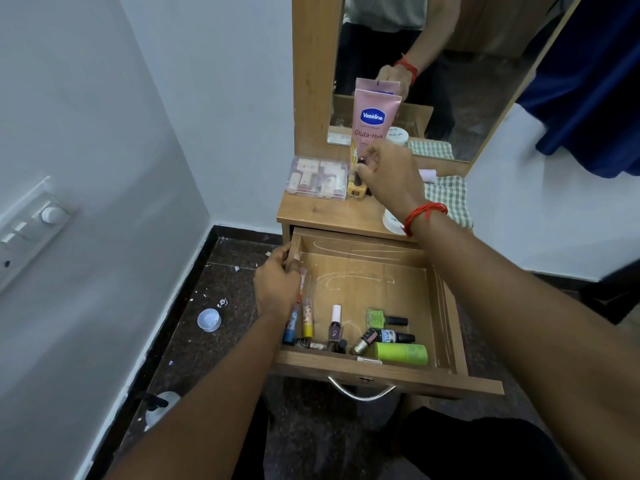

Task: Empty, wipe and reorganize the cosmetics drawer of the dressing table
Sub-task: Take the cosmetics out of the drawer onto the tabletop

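Observation:
The wooden drawer [446, 306] of the dressing table stands pulled out. Several cosmetics lie along its front: a blue tube [290, 329], a yellow tube [307, 322], a purple nail polish [335, 323], a green nail polish [381, 318], a lime green bottle [403, 353]. My left hand [277, 282] grips the drawer's left wall. Over the table top, my right hand [391, 178] pinches a small dark lipstick [360, 168] beside the tall pink Vaseline tube [374, 116].
On the table top [311, 213] are a clear case of small cosmetics [317, 178], a yellow-black box [356, 192], a white jar [391, 221] and a green checked cloth [450, 199]. A mirror [485, 81] stands behind. A white cap [209, 319] and debris lie on the dark floor.

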